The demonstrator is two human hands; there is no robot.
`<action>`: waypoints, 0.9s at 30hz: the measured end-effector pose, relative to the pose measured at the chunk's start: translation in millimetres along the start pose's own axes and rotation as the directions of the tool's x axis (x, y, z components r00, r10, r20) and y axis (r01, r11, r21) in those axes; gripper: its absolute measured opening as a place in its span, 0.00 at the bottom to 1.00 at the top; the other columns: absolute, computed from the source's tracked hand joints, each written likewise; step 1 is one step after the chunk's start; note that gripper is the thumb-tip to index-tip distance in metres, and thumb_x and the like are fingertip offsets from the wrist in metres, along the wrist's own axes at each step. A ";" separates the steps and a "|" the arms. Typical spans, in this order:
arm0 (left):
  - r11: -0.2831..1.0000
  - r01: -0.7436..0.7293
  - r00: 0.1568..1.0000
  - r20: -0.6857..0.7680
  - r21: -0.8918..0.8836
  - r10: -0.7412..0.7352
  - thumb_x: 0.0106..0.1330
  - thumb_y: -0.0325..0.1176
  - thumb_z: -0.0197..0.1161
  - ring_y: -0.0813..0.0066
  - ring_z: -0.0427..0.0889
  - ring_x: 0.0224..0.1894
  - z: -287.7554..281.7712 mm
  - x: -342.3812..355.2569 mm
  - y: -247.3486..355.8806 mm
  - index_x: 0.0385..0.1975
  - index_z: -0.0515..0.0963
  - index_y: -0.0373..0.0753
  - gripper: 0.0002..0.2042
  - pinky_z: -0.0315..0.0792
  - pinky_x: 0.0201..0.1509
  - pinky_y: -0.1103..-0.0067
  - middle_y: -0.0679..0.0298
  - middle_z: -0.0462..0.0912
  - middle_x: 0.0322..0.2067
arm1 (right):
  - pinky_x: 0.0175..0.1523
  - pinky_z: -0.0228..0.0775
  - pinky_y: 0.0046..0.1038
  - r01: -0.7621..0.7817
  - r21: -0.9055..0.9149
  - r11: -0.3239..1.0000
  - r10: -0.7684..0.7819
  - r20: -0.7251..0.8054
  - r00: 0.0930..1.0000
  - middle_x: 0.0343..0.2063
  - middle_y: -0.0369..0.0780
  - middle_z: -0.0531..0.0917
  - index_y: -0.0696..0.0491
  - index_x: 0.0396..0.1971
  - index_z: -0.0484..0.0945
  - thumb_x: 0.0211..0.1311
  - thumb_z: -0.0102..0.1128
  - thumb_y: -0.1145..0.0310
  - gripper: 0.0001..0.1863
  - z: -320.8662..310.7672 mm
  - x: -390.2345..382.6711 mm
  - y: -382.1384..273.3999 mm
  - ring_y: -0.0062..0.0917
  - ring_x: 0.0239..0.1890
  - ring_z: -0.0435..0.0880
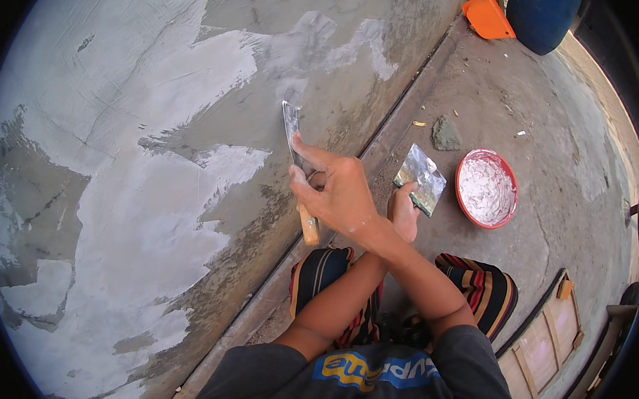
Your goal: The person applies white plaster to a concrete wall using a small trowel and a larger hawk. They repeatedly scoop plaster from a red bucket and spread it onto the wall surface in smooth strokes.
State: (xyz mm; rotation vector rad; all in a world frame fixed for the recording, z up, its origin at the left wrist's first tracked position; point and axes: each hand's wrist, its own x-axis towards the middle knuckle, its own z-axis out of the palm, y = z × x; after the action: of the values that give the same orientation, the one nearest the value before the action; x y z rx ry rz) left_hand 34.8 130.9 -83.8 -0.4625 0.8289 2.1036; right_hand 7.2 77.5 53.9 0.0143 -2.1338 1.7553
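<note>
My forearms cross, the right one over the left. My right hand is closed around a putty knife with a wooden handle. Its thin metal blade points at the grey wall, the tip at or close to the surface; I cannot tell if it touches. White putty covers much of that wall in uneven, streaked patches. Beneath my right wrist, my left hand grips a wide flat scraper with a shiny, smeared metal plate. Right of the scraper stands a red-rimmed bowl of white putty on the floor.
A grey stone lump lies by the bowl. An orange dustpan and a blue barrel stand at the far right. A wood-framed panel rests at the lower right. My knees in striped cloth are close below my hands.
</note>
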 end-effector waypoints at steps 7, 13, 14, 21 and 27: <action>0.986 -0.009 0.996 -0.088 0.169 0.024 0.62 0.31 0.57 0.67 0.70 0.57 -15.8 -1.0 -14.3 0.55 0.68 0.36 0.20 0.59 0.64 0.68 0.61 0.72 0.54 | 0.26 0.75 0.20 -0.101 0.266 0.959 0.145 -0.151 0.978 0.26 0.40 0.82 0.63 0.58 0.69 0.62 0.57 0.78 0.23 12.6 -18.4 24.2 0.17 0.23 0.82; 0.996 0.061 0.994 -0.094 0.067 -0.055 0.61 0.32 0.58 0.66 0.71 0.57 -22.0 8.9 -13.2 0.55 0.68 0.36 0.21 0.62 0.63 0.68 0.61 0.72 0.54 | 0.24 0.72 0.20 0.084 0.063 0.994 -0.067 -0.225 0.972 0.23 0.42 0.81 0.64 0.54 0.69 0.61 0.58 0.79 0.21 61.0 -0.3 49.2 0.17 0.21 0.81; 0.998 0.037 0.996 -0.084 0.050 -0.033 0.61 0.32 0.57 0.65 0.72 0.56 -24.9 11.0 -9.3 0.56 0.67 0.36 0.22 0.64 0.63 0.69 0.61 0.72 0.54 | 0.23 0.71 0.21 0.089 0.037 0.995 -0.079 -0.210 0.974 0.21 0.42 0.80 0.64 0.54 0.69 0.61 0.58 0.78 0.21 65.3 -4.2 49.5 0.17 0.21 0.80; 0.995 0.021 0.999 -0.050 0.097 -0.017 0.62 0.30 0.56 0.68 0.73 0.55 -9.8 6.3 -26.1 0.54 0.68 0.34 0.20 0.65 0.61 0.73 0.61 0.72 0.53 | 0.23 0.70 0.24 0.040 -0.022 0.999 -0.041 -0.030 0.999 0.19 0.44 0.80 0.62 0.54 0.70 0.60 0.60 0.75 0.22 25.0 -32.2 36.1 0.19 0.17 0.80; 0.996 -0.015 0.998 -0.065 0.084 0.021 0.62 0.32 0.57 0.70 0.73 0.54 -13.7 5.0 -21.1 0.53 0.69 0.38 0.18 0.64 0.60 0.73 0.63 0.74 0.51 | 0.24 0.72 0.21 -0.141 0.236 0.962 0.154 -0.037 0.987 0.25 0.40 0.82 0.65 0.55 0.71 0.63 0.58 0.75 0.21 -10.0 -1.5 29.0 0.18 0.20 0.81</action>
State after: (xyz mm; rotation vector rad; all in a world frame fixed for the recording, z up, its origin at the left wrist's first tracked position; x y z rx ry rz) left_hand 49.0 133.8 -104.9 -0.4839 0.9581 2.0707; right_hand 4.3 93.1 27.6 -0.1328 -1.9231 2.0587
